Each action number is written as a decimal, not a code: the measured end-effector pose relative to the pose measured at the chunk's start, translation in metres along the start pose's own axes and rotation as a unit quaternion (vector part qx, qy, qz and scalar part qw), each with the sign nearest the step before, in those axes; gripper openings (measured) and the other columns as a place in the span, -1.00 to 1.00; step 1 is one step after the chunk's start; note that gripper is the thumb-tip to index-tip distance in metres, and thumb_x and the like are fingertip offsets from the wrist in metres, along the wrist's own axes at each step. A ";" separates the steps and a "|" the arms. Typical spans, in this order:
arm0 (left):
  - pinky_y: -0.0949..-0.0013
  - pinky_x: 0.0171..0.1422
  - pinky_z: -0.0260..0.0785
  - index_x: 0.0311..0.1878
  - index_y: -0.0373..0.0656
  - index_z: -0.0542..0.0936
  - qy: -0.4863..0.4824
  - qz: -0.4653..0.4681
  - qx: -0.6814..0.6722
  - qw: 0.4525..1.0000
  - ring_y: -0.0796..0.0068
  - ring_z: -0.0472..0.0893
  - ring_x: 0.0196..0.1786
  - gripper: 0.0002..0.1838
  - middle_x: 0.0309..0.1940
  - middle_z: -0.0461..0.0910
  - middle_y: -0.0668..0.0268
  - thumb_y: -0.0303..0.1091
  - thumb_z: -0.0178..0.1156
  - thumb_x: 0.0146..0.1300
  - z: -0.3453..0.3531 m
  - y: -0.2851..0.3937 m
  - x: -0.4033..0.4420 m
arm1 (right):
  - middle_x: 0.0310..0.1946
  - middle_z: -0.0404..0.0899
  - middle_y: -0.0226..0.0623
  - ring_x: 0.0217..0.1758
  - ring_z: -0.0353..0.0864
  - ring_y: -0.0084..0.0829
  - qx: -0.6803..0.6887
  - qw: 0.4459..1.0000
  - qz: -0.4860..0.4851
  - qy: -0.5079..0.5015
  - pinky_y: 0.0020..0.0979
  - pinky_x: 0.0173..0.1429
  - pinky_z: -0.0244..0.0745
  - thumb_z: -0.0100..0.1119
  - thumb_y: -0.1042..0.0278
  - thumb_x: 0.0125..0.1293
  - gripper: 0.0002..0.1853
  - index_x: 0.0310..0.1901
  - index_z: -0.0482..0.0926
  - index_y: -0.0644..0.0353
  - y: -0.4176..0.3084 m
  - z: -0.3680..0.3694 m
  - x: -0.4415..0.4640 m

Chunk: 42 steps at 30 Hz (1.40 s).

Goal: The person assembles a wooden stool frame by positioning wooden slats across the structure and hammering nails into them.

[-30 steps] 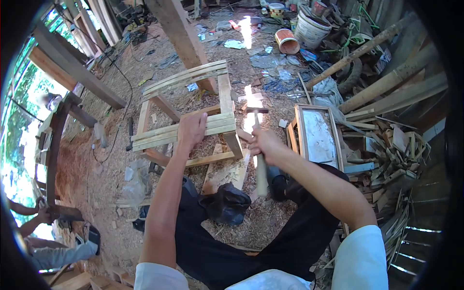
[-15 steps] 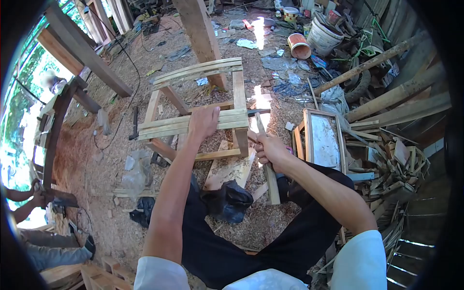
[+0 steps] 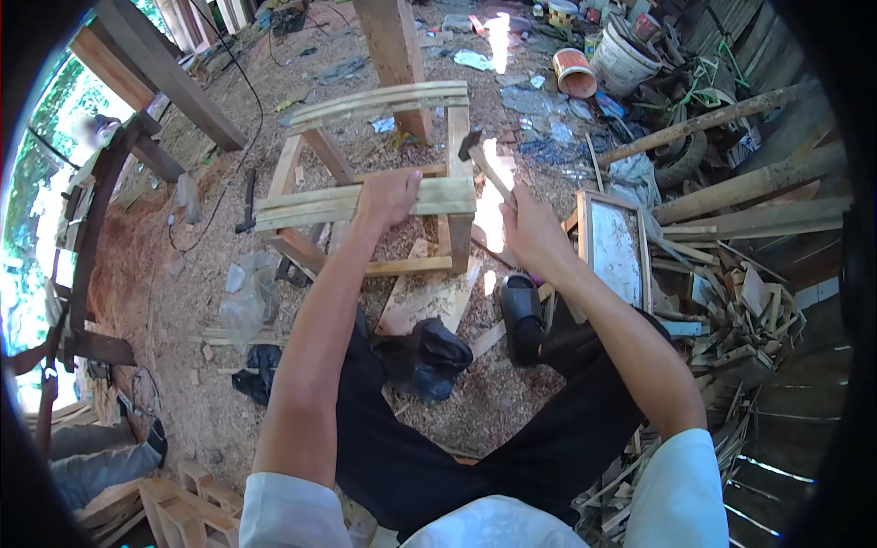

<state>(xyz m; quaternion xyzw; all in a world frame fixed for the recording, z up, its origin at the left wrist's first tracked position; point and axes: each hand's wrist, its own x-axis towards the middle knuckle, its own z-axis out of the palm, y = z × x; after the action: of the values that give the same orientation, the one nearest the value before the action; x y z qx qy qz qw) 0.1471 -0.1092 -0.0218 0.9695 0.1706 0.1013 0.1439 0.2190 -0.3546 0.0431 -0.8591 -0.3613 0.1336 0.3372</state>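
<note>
A small wooden frame (image 3: 456, 146), like an unfinished stool, stands before me with curved slatted rails across its top. My left hand (image 3: 387, 199) grips the near top rail (image 3: 315, 208), fingers curled over its far side. My right hand (image 3: 530, 224) is closed round the wooden handle of a hammer (image 3: 493, 173). The dark hammer head (image 3: 470, 144) is up beside the frame's right end, tilted to the left. Below the frame a pale board (image 3: 422, 306) lies on the shavings, with a black plastic bag (image 3: 425, 359) at its near end.
Right of me stand a framed panel (image 3: 614, 251) and a heap of wood scraps (image 3: 758, 320). A second hammer (image 3: 248, 203) lies left of the frame. Buckets (image 3: 626, 59) are at the back right, a post (image 3: 391, 64) behind the frame. Another person's leg (image 3: 110, 461) shows at left.
My right hand has lifted the hammer up and swung its head above the rail's right end. My left hand stays on the near rail. The wooden strip beside my right hand is no longer visible there.
</note>
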 end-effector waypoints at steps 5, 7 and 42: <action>-0.08 -0.06 0.34 -0.30 -0.12 0.59 0.012 0.006 0.006 1.000 -0.10 0.55 -0.22 -0.53 -0.36 0.59 -0.04 -0.02 -0.23 0.39 0.008 -0.009 0.003 | -0.48 0.51 0.25 -0.34 0.50 0.28 -0.081 0.997 -0.009 -0.015 0.11 -0.22 0.32 -0.05 0.29 0.37 -0.75 -0.13 0.32 0.36 0.014 0.005 0.003; -0.08 -0.06 0.34 -0.30 -0.11 0.59 0.014 0.005 0.007 1.000 -0.10 0.56 -0.22 -0.53 -0.36 0.59 -0.04 -0.01 -0.23 0.39 0.007 -0.006 0.005 | -0.48 0.51 0.25 -0.34 0.50 0.28 -0.092 0.996 -0.007 -0.020 0.11 -0.22 0.33 -0.06 0.29 0.38 -0.75 -0.13 0.32 0.36 0.010 0.001 0.002; -0.06 -0.05 0.34 -0.37 -0.18 0.59 0.057 0.010 -0.035 0.998 -0.10 0.56 -0.25 -0.57 -0.39 0.59 -0.04 -0.09 -0.15 0.36 0.000 0.000 -0.003 | -0.51 0.52 0.17 -0.35 0.52 0.22 -0.137 0.989 -0.048 -0.022 0.10 -0.26 0.35 -0.10 0.20 0.40 -0.72 -0.18 0.33 0.32 0.018 0.006 0.007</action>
<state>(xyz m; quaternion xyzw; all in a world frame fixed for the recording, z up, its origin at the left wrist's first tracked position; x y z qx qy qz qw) 0.1445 -0.1104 -0.0220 0.9582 0.1648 0.1637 0.1670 0.2301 -0.3560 0.0268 -0.8759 -0.4241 0.0852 0.2138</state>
